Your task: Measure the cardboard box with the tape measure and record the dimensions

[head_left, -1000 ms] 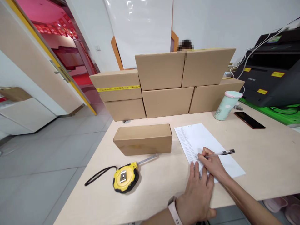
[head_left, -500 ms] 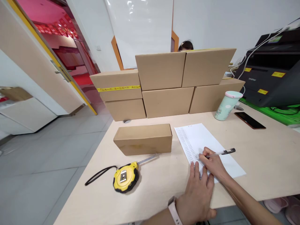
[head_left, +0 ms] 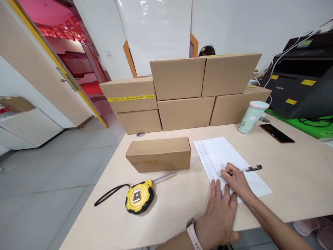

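Note:
A sheet of paper [head_left: 231, 152] lies on the table, with columns of small printed or written text down its left side. My right hand [head_left: 237, 181] is closed around a pen [head_left: 246, 170], its tip at the text near the sheet's lower left. Flat on the sheet's lower edge and the table, my left hand [head_left: 220, 211] has its fingers stretched out. To the left sits a yellow and black tape measure [head_left: 139, 197] with a short length of blade out and a black wrist strap. Just behind the blade is a small cardboard box [head_left: 158, 159].
Several larger cardboard boxes [head_left: 186, 113] form a stacked row along the table's [head_left: 182, 215] far side; a person's head [head_left: 207, 50] shows behind. At right stand a mint tumbler [head_left: 252, 118], a phone [head_left: 277, 133] and a black printer [head_left: 299, 83].

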Demonstrator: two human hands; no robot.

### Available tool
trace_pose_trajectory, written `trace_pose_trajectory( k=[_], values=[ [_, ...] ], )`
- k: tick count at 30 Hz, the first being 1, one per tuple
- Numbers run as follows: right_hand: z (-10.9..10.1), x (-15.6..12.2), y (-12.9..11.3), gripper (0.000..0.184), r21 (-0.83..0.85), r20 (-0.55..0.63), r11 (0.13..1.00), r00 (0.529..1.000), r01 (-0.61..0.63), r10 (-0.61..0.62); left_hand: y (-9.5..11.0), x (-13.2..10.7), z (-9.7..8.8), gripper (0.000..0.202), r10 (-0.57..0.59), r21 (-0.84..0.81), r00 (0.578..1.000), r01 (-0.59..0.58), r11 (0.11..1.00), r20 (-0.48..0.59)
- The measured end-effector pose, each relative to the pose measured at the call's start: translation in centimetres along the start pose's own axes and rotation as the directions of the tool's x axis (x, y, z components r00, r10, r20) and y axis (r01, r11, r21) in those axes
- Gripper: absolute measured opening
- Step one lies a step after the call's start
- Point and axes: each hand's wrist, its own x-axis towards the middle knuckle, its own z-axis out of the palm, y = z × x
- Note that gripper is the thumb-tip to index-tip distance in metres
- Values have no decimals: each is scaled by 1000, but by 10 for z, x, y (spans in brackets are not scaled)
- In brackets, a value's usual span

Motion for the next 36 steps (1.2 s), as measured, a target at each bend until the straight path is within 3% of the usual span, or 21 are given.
trace_pose_trajectory(
  k=[36],
  values=[
    [-1,0,-2,26,18,-26,1000,1000,-2,3,2,1,0,97,-3,30,1000,2,1000,13]
  ],
)
